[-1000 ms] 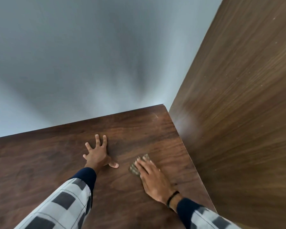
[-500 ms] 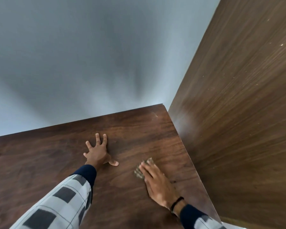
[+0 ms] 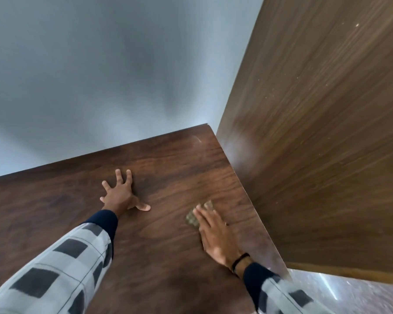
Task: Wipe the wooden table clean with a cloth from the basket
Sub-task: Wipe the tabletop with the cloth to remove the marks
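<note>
Cloth (image 3: 191,219) — small, nubby, olive — sits pressed under straight fingers of my right hand (image 3: 216,236) on the dark, grained table (image 3: 168,177); my left hand (image 3: 119,196) lies splayed flat — the cloth has slid rightward, away from it.

one head-worn cam, looking forward and steeply down onto the wooden table (image 3: 163,245), facing its far right corner, hovering close above its near side
</note>
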Available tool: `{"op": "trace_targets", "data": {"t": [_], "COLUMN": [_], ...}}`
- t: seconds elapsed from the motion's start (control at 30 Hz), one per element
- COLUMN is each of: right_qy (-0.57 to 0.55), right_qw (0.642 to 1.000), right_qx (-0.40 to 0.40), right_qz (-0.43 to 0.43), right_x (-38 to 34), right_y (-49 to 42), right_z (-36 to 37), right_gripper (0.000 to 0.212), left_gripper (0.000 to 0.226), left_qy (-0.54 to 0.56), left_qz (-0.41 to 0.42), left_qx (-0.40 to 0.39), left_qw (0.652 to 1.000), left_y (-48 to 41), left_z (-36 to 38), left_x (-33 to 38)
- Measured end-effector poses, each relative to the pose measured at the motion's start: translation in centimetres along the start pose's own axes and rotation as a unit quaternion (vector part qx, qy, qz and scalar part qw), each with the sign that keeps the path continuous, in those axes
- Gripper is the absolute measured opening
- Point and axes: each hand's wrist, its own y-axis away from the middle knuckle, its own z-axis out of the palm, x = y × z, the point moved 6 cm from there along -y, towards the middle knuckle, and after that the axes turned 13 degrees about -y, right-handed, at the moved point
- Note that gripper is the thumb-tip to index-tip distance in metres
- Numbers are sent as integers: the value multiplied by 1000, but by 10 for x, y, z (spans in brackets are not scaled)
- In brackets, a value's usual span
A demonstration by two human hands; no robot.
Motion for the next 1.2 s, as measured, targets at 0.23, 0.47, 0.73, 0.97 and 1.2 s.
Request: {"op": "trace_targets", "data": {"t": [0.23, 0.47, 0.73, 0.97, 1.2], "right_qy": [24, -10, 2, -20, -7], "right_qw": [992, 999, 992, 997, 993], "right_qx": [-84, -10, -95, 0, -109], "right_qz": [-91, 34, -78, 68, -43], "right_x": [33, 11, 34, 7, 13], "right_y": [4, 52, 53, 80, 128], "right_z": [-25, -7, -24, -6, -18], "right_gripper": [63, 54, 64, 53, 64], "left_gripper": [152, 151, 153, 155, 156], "left_qy": [-8, -19, -18, -48, -48], "left_qz": [-2, -4, -3, 2, 1], "left_qx": [-6, -8, -8, -11, -13], "left_qw": [1000, 1000, 1000, 999, 999], "left_y": [4, 5, -1, -4, -10], "left_z": [-2, -2, 0, 3, 3], "left_x": [4, 4, 1, 0, -2]}}
